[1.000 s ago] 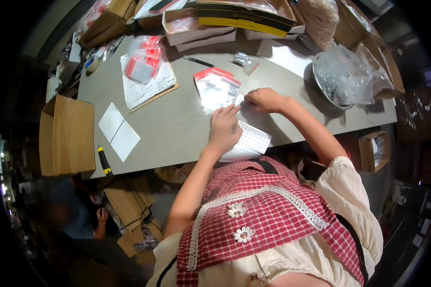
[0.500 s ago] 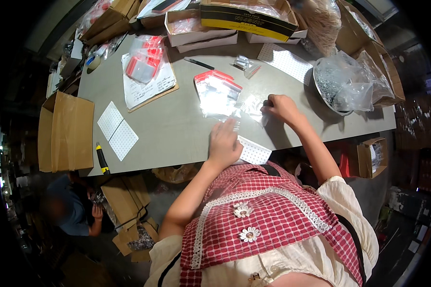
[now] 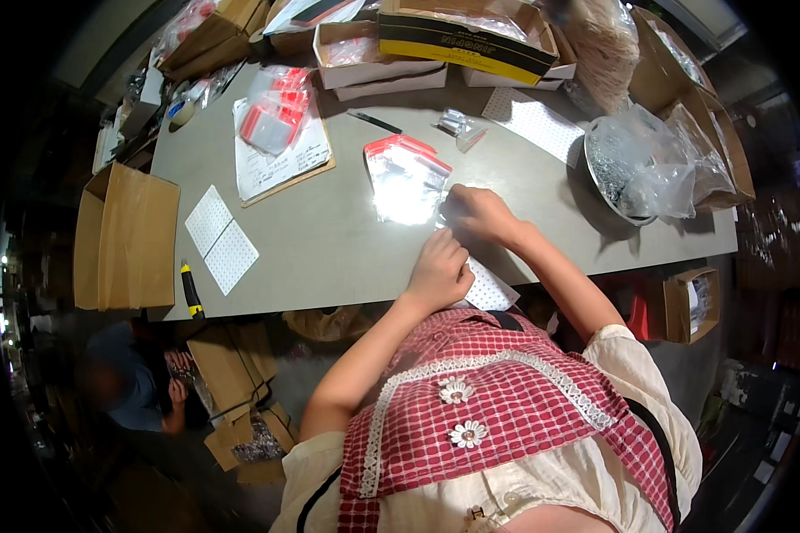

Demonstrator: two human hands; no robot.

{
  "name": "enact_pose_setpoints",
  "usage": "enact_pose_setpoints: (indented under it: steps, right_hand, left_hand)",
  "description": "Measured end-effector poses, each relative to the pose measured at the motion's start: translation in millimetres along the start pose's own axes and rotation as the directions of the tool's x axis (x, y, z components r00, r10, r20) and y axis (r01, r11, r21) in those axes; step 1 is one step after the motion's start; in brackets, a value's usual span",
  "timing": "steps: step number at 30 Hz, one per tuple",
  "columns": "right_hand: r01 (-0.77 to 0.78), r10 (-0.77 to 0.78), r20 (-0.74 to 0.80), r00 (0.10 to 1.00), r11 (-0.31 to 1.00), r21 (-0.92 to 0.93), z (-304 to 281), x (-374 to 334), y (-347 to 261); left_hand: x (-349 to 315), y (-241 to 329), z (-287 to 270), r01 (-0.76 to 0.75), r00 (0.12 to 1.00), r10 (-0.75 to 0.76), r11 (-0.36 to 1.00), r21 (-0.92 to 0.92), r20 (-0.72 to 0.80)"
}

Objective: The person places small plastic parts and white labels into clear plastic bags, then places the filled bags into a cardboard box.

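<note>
My left hand (image 3: 440, 270) is at the table's front edge, its fingers curled together beside a white sheet of small dots (image 3: 492, 286). Just beyond it, my right hand (image 3: 484, 216) is closed with its fingertips pinched near the left fingertips. Whatever lies between the two hands is mostly hidden by the fingers; only a little shiny clear plastic shows there. Touching distance from the right fingertips lies a stack of clear zip bags (image 3: 407, 182) with red tops, bright with glare. The dotted sheet sticks out past the edge toward my checked apron.
A metal bowl (image 3: 606, 178) of small metal parts and plastic bags stands right. A pen (image 3: 374, 121) and small metallic pieces (image 3: 457, 124) lie beyond the bags. Leftward are a clipboard (image 3: 318, 167), a yellow-black cutter (image 3: 190, 290) and a cardboard box (image 3: 133, 235). Another person sits lower left.
My right hand has moved left and nearer to my left hand, covering the small clear bag. My left hand's fingers, stretched out before, have curled in. The view has shifted slightly.
</note>
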State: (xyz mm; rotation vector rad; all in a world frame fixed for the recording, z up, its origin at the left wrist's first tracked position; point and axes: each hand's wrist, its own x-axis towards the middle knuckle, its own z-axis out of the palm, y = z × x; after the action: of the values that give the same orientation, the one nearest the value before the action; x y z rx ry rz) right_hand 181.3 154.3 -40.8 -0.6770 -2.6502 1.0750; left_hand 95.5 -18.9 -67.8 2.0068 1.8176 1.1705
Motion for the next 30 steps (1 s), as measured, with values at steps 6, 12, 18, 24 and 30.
enact_pose_setpoints:
  steps: [6, 12, 18, 24, 30]
  right_hand:
    - [-0.045, 0.063, -0.108, 0.992, 0.985, 0.165, 3.8, -8.5, 7.4]
    - [-0.282, 0.301, -0.033, 0.953, 0.922, 0.267, -9.5, -31.1, 11.4]
    - [-0.496, 0.356, 0.348, 0.867, 0.568, 0.657, -13.1, -61.7, -5.8]
    - [-0.398, 0.459, 0.129, 0.879, 0.558, 0.728, -6.2, -68.0, 18.7]
    - [-0.294, 0.446, -0.029, 0.895, 0.636, 0.713, -47.5, -59.6, 66.8]
  left_hand:
    - [-10.8, -4.2, 1.1, -0.069, 0.991, 0.074, 0.996, 0.053, -0.108]
    - [-6.6, 0.0, -32.5, -0.059, 0.997, 0.063, 0.994, 0.095, -0.041]
    - [-11.8, -3.9, -39.5, 0.120, 0.991, -0.110, 0.979, 0.167, -0.070]
    - [17.2, 21.1, -15.2, 0.277, 0.959, -0.279, 0.959, 0.051, 0.038]
    - [23.2, 4.6, 2.3, 0.032, 0.988, -0.046, 0.995, 0.097, 0.145]
